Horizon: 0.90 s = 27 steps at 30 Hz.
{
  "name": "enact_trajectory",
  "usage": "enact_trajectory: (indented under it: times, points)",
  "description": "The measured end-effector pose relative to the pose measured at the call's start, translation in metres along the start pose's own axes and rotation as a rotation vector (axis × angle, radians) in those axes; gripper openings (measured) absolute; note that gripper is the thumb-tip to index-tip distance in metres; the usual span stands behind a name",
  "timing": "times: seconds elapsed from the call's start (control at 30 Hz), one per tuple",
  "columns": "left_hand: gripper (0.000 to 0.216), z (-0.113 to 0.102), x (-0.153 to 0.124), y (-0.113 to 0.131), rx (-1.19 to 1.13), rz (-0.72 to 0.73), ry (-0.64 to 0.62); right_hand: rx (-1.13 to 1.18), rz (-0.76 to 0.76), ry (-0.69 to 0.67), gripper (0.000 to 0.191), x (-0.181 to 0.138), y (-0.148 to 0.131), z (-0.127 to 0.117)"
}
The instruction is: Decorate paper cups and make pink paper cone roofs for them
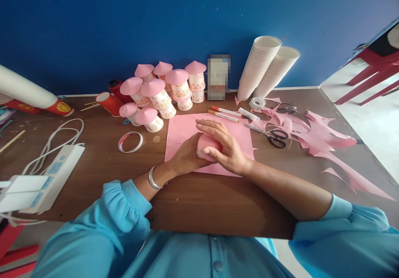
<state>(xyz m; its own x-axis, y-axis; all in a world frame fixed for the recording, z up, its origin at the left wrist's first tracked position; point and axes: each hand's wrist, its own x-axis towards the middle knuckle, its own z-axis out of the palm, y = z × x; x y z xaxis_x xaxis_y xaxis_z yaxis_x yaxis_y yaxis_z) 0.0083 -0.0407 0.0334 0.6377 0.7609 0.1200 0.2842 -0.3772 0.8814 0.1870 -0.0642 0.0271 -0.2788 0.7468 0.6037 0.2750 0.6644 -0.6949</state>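
Both my hands meet over a pink paper sheet [183,130] on the brown table [199,203]. My left hand [187,157] cups a small paper cup with a pink cone top [206,141] from the left. Resting over that top from the right is my right hand [222,145], fingers curved and pressing on it. Most of the cup's body is hidden between the palms.
Several finished pink-roofed cups [162,91] stand behind the sheet, with two stacks of white cups [264,66] leaning on the blue wall. Markers [224,114], scissors [271,136], tape rolls [130,141] and pink scraps [314,136] lie around. A power strip [46,178] sits left.
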Motion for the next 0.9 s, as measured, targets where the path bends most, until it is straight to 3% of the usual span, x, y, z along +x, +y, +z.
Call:
enact_trajectory:
  times: [0.17,0.43,0.6,0.73,0.9]
  points:
    - [0.045,0.002,0.001,-0.005,0.027,0.048,-0.056,0.016,0.002,-0.033,0.038,-0.003,0.002,0.005]
    - [0.046,0.001,0.001,-0.003,-0.031,0.004,-0.073,-0.001,0.000,-0.025,0.045,0.000,0.000,0.001]
    - [0.042,0.003,0.001,-0.010,0.019,0.102,-0.070,0.026,-0.026,-0.008,0.030,-0.001,0.001,0.005]
    - [0.044,0.003,0.002,-0.014,0.085,0.103,-0.075,0.035,0.006,-0.013,0.032,-0.004,0.005,0.013]
    - [0.046,0.002,0.000,-0.008,-0.002,0.029,-0.058,0.016,-0.013,-0.030,0.042,0.000,0.001,0.003]
